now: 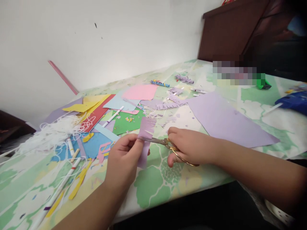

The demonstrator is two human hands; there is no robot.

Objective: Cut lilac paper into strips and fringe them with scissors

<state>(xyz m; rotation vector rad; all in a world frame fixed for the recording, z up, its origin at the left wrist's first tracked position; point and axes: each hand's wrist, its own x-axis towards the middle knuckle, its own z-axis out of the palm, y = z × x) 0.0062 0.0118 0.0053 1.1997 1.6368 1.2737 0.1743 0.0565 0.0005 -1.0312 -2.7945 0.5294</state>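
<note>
The left hand [123, 156] pinches a narrow lilac paper strip [145, 127] between thumb and curled fingers, holding it up just above the table [155, 188] near the front edge. The strip's long axis runs away from the person. Its far end is already cut into a fringe and fans out above the thumb, and its plain end hangs down past the fingers.

The right hand [189, 148] is wrapped around the gold handles of the scissors [155, 140], with the fingers curled through the loops. The blades point left, straight across the strip's length. They meet the strip's right edge just beside the left thumb and just under the fringe. The strip therefore lies directly left of the right hand, at the blade tips, and the two hands are close together but not touching. The blades look nearly closed, though the angle makes that hard to tell.

Behind the hands lie a large lilac sheet [223, 119], some fringed lilac pieces [168, 105], a piece of green paper [124, 124] and a tangle of white string [55, 132]. All of these are well apart from the cutting.
</note>
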